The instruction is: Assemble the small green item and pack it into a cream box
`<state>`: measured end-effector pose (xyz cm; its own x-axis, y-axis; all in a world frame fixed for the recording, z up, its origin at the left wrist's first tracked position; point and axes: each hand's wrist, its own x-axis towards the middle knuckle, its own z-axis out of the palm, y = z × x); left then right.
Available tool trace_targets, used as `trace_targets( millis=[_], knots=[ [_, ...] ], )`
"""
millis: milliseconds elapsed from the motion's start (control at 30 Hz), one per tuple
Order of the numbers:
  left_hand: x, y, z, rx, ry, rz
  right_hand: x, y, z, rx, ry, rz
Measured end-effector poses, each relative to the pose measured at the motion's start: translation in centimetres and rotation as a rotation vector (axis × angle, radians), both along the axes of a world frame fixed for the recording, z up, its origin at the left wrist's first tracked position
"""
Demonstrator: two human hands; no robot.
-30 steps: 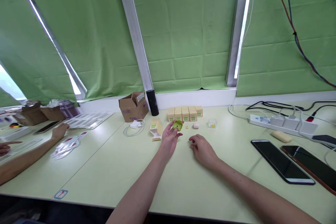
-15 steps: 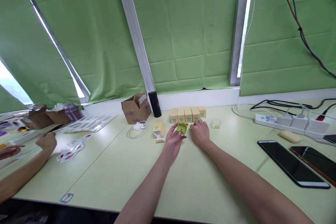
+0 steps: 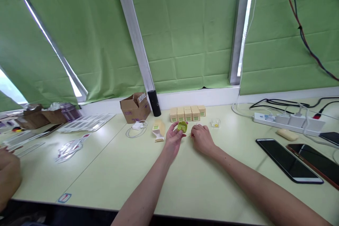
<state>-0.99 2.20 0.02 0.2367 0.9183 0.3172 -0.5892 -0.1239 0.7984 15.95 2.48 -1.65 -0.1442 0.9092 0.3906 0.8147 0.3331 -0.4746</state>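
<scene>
Between the fingers of my left hand (image 3: pixel 173 138) is a small yellow-green open case (image 3: pixel 182 126), its hollow inside facing me. Just right of it, my right hand (image 3: pixel 202 139) is closed low over the table, fingers curled; whatever they pinch, if anything, is too small to make out. Beyond both hands stand several small kraft boxes (image 3: pixel 188 113) with green labels, set in a row. Left of my left hand lies an opened kraft box (image 3: pixel 158 131). A small clear container (image 3: pixel 215 123) with something yellow inside sits right of my right hand.
At the back are a cardboard box (image 3: pixel 135 108), a black cylinder (image 3: pixel 154 103) and a white charger with cable (image 3: pixel 137 125). On the right lie a phone (image 3: pixel 289 160), another phone and a power strip (image 3: pixel 288 120). A co-worker's hand (image 3: pixel 9 173) shows at far left, near plastic packets (image 3: pixel 71 148).
The view has shifted slightly. My right hand has drawn back a little from the row of boxes, while my left still holds the case. The co-worker's arm has pulled back to the left.
</scene>
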Motion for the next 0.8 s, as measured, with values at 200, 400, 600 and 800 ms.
trace_targets(
  millis=[200,400,600,800],
  knots=[
    [0.2,-0.1,0.0,0.005,0.045,0.034,1.7,-3.1,0.4,-0.247,0.39,0.13],
    [0.5,-0.3,0.1,0.038,0.124,0.036,3.6,-3.8,0.7,-0.415,0.889,0.197],
    [0.7,-0.8,0.5,0.046,0.188,0.04,4.0,-4.2,1.1,-0.433,1.342,0.172],
    [0.8,-1.0,0.5,0.071,0.206,0.028,3.9,-5.1,2.8,-0.351,1.343,0.22]
  ],
)
